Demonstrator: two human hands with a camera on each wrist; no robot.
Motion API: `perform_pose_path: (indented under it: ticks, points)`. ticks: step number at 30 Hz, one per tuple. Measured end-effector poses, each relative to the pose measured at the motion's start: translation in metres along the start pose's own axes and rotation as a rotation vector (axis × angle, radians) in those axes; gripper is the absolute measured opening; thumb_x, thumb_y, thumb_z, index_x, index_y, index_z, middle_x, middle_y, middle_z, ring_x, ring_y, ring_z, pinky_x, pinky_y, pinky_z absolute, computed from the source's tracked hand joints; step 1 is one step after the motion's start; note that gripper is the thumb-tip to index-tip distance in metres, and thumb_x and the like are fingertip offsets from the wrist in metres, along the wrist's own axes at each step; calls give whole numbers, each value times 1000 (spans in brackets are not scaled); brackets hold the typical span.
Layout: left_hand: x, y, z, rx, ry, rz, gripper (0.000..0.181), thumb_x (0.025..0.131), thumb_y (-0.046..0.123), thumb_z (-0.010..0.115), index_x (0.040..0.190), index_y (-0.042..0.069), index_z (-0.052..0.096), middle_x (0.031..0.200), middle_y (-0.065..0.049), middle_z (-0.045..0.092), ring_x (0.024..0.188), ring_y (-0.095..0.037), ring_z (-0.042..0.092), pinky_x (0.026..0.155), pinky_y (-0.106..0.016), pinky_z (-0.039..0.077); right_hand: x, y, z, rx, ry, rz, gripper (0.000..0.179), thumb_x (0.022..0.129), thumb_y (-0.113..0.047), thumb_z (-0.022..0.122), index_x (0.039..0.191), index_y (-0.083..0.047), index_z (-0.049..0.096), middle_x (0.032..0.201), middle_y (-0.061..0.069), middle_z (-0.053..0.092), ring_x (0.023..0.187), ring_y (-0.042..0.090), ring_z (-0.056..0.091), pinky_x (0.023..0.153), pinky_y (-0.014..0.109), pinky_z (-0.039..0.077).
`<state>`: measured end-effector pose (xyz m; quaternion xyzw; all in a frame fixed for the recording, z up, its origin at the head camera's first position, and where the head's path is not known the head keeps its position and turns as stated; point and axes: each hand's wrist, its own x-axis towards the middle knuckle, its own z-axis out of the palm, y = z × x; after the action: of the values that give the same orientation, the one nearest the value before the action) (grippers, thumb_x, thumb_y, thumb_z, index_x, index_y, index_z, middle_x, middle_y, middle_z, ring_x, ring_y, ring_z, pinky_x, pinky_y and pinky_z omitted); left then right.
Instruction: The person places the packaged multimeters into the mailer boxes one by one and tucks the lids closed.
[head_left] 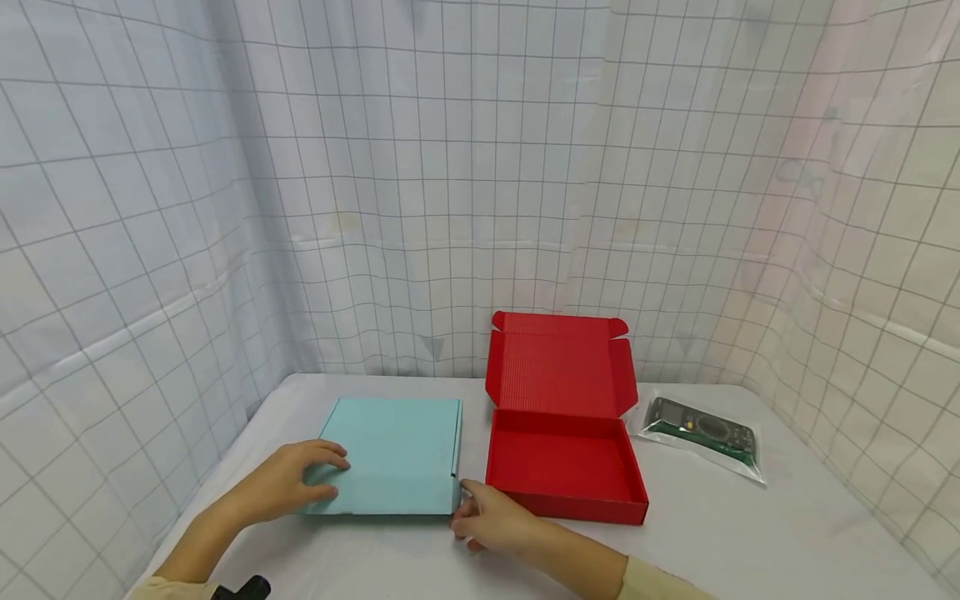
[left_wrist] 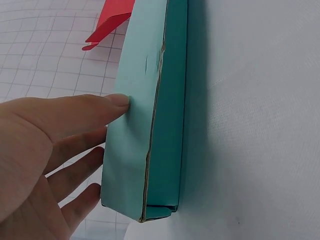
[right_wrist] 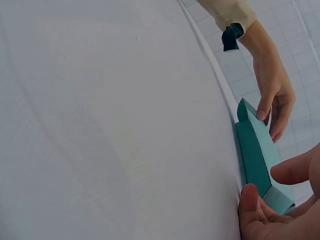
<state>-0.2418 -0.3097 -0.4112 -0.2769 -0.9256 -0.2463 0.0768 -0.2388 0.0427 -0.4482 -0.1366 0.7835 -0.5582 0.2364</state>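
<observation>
A light blue cardboard box [head_left: 393,437] lies on the table with its lid down. In the left wrist view, the lid's front flap [left_wrist: 132,145] slants out over the darker front wall [left_wrist: 169,135]. My left hand [head_left: 292,479] rests on the left part of the lid, fingers spread and relaxed, thumb near the front edge. My right hand [head_left: 495,518] is at the front right corner, fingertips right at the small side flap [head_left: 456,493]. In the right wrist view, its thumb and fingers stand apart around that corner.
Right of the blue box stands an open red cardboard box [head_left: 566,458], its lid [head_left: 558,367] raised at the back. Farther right lies a dark multimeter [head_left: 701,425] in a clear plastic bag. White gridded curtains [head_left: 465,208] enclose the table [head_left: 720,542] on three sides.
</observation>
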Motion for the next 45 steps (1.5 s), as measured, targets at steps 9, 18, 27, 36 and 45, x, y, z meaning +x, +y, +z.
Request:
perform_pose_path:
  ticks: [9,18,27,36,45]
  points:
    - [1,-3,-1,-23,-24,-15,30,86,25,85,113,14,78,127,-7,68,122,-42,60,100,-62,46,5,3,8,-11,110,-77,50,98,-6,70,142,13,53,86,7,68,74,20,66,65,33,61]
    - [1,0,-3,-29,-41,-28,31,86,25,85,114,12,78,128,-9,68,123,-44,59,101,-64,45,5,3,10,52,169,-92,36,99,-6,69,127,15,63,83,9,72,74,19,70,70,34,62]
    - [1,-2,-5,-53,-72,-29,33,89,27,83,117,11,78,130,-10,67,125,-45,57,101,-65,44,5,-2,12,106,169,-54,21,100,-7,67,111,9,72,83,9,71,75,19,69,73,34,62]
    - [1,-3,-7,-60,-92,-25,34,90,30,82,118,13,77,132,-9,66,127,-45,56,100,-65,44,7,-1,12,116,166,-35,20,100,-7,67,111,9,72,83,9,71,75,19,70,72,34,62]
    - [-3,-5,-7,-65,-77,-28,37,88,27,83,122,13,76,135,-7,64,129,-43,55,103,-46,49,10,1,11,64,160,-45,25,99,-5,68,118,11,69,86,8,71,76,18,69,73,32,62]
